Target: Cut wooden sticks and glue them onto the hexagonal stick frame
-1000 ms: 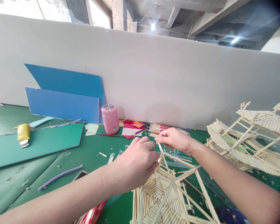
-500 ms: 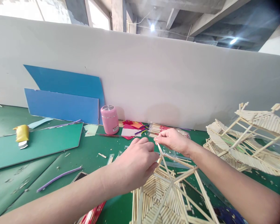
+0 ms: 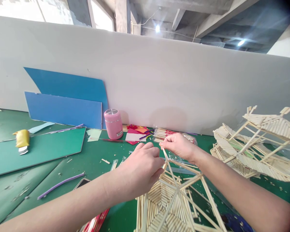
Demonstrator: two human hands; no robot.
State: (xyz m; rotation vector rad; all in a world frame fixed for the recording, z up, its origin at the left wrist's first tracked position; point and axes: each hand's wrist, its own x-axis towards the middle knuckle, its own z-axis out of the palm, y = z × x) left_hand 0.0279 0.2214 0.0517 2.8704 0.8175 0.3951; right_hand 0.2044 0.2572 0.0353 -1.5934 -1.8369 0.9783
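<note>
Green table (image 3: pixel 94 164), white wall (image 3: pixel 159 71) behind; stick frame (image 3: pixel 189 181) at the near edge; right hand (image 3: pixel 177 146) pinching a short stick (image 3: pixel 165 154) at its far corner; left hand (image 3: pixel 142 167) curled there, its grip hidden.

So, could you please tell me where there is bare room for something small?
The green board looks bare from the yellow object to the board's right edge; a smaller patch of table lies between that edge and a short stick piece. It is crowded around the right hand, with the stick frame and stick packet.
</note>
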